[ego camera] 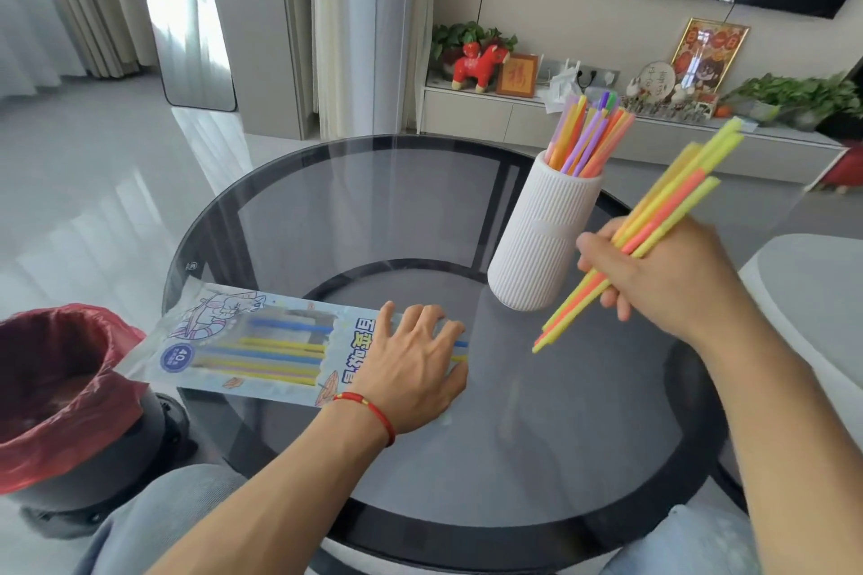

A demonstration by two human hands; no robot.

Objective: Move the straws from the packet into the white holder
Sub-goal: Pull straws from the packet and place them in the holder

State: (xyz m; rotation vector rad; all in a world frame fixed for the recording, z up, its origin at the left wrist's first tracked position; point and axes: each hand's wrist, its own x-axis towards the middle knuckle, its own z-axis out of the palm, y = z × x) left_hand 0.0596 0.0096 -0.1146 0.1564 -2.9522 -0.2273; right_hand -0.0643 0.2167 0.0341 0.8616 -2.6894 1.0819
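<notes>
A light-blue printed straw packet [247, 341] lies flat on the round glass table [467, 458], with several blue and yellow straws still inside. My left hand [415, 369] presses flat on the packet's right end. The white ribbed holder [541, 238] stands at the table's far right, with several orange, purple and yellow straws leaning in it. My right hand [654, 271] hovers just right of the holder, gripping a bunch of yellow and orange straws [654, 219] held slanted, their upper ends pointing up and right.
A black bin with a red liner [60, 388] stands on the floor left of the table. A white seat edge [812, 294] is at the right. A TV cabinet with ornaments and plants [607, 107] runs along the back wall.
</notes>
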